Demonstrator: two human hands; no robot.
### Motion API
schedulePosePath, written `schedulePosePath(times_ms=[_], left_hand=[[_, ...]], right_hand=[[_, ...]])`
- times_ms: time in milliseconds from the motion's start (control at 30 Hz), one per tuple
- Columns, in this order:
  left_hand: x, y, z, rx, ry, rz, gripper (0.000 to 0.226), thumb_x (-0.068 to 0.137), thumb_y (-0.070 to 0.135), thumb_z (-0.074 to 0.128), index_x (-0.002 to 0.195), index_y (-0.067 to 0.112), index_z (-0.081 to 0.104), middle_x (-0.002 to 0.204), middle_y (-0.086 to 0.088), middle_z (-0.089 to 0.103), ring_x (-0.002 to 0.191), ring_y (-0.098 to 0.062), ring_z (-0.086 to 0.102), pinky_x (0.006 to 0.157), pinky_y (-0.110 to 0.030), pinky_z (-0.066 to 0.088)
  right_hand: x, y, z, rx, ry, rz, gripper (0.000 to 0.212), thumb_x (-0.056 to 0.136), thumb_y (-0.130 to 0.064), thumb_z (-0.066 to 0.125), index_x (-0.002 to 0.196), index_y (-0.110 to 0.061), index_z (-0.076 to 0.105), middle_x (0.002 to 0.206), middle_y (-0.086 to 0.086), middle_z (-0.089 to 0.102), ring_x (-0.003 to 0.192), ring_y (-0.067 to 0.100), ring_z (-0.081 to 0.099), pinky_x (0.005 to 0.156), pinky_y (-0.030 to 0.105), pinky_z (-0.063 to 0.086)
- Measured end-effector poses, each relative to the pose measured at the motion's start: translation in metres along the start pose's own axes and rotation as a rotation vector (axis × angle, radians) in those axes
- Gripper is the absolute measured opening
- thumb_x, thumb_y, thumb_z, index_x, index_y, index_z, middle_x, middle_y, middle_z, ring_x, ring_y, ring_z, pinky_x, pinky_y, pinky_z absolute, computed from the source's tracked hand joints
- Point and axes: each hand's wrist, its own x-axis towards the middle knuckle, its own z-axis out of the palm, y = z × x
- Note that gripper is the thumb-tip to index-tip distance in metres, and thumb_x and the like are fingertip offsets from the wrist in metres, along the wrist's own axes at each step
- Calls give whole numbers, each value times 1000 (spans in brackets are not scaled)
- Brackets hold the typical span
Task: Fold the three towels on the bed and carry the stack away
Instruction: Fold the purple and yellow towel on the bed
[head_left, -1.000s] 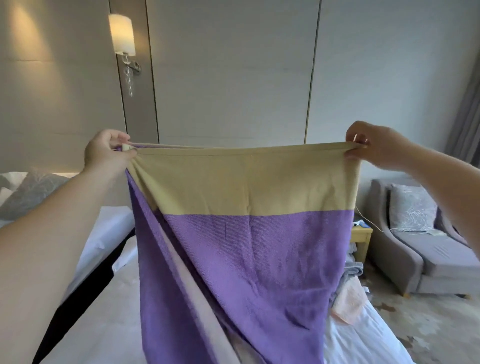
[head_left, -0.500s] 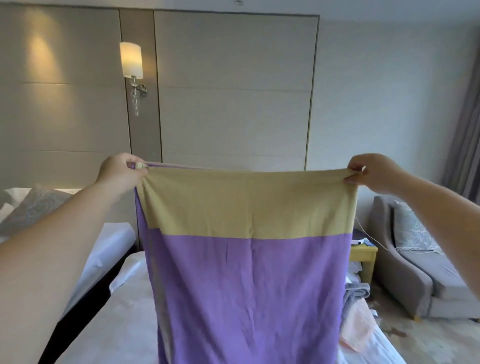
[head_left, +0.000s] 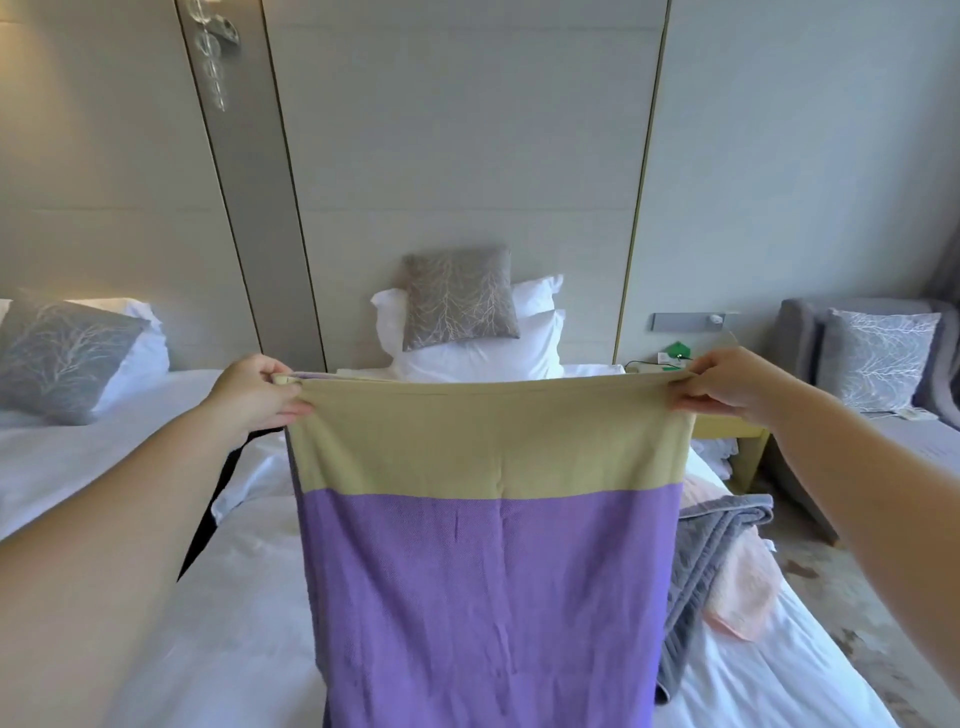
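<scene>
Purple towel hangs below pinching fingers.

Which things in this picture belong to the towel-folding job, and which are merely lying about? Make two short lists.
Job: purple and yellow towel, held at its top corners by the left hand and right hand; grey towel; pink towel; bed.
Lying about: grey cushion; white pillows; armchair; bedside table; wall lamp.
</scene>
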Motion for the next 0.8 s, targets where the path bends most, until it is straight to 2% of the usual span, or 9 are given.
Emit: schedulePosePath(times_ms=[67,133,200,300,467,533,600,700,800], left_hand=[[28,-3,17,-35,47,49,16,91,-11,51,98,4,49,101,-20,53,57,-19,67,60,-24,59],[57,2,29,-29,134,122,20,90,-10,52,87,10,50,103,-19,54,60,-18,65,56,-18,57],[82,16,38,-16,207,198,31,91,-8,52,79,21,48,106,-18,56,74,-25,65,72,-28,60],[109,53,38,-39,289,293,36,90,-7,51,78,27,47,99,-10,58,89,-34,67,92,-48,53],[111,133,8,-169,395,506,35,85,-2,59,80,30,47,91,1,56,89,-22,65,84,-40,57],[92,160,-9,-231,389,597,33,87,-2,56,83,29,46,90,2,56,80,-15,65,80,-33,58],[66,175,-25,-262,362,653,33,89,-3,53,84,29,46,88,4,55,78,-12,64,76,-27,58],[17,170,-41,-311,266,660,33,91,-7,53,85,26,49,90,5,54,82,-6,61,71,-18,57],[-34,128,-55,-320,137,586,31,92,-10,50,87,21,53,94,-2,56,77,-6,62,71,-14,56]], right_hand=[[30,-1,13,91,35,0,25,82,14,59,79,-9,50,80,12,56,72,27,67,60,30,58],[56,-10,22,122,92,-45,28,77,17,61,74,-9,52,78,12,57,71,25,65,66,29,59],[76,-27,25,60,196,-149,29,69,12,69,66,-12,54,72,10,58,67,21,62,70,28,58],[92,-64,20,77,319,-319,26,66,-1,76,61,-18,57,60,4,55,55,14,51,55,21,45],[78,-131,-13,362,357,-594,23,61,-6,78,65,-19,59,72,6,59,80,27,59,80,40,51],[58,-150,-30,406,350,-672,24,58,-9,78,67,-20,58,80,9,61,90,31,65,87,44,53],[36,-159,-44,423,334,-711,28,57,-10,78,69,-21,56,82,9,60,93,34,66,84,41,55],[1,-147,-52,393,306,-695,34,65,-5,79,75,-23,52,74,-1,55,72,17,60,72,29,50],[-40,-100,-49,229,222,-604,34,73,0,75,88,-25,58,74,-1,56,65,11,55,66,26,47]])
